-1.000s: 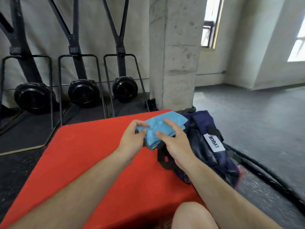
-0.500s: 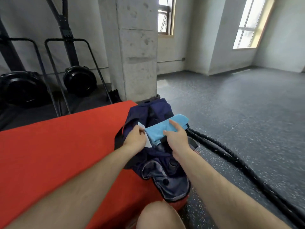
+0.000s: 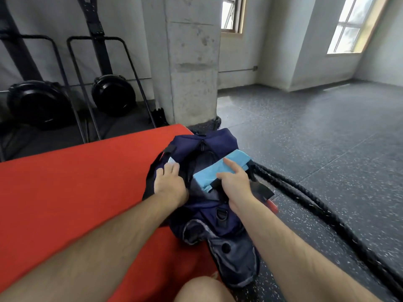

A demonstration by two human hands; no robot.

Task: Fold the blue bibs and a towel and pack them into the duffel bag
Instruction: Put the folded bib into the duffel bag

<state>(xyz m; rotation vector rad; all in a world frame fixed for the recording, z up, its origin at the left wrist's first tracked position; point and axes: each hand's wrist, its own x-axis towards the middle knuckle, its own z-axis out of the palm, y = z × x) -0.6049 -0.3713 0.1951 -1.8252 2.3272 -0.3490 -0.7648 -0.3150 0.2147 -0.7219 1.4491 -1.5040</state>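
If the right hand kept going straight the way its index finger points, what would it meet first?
The right hand already lies on the folded blue bib; going on, it would likely slide along the bib toward the duffel bag's far rim, though depth is unclear.
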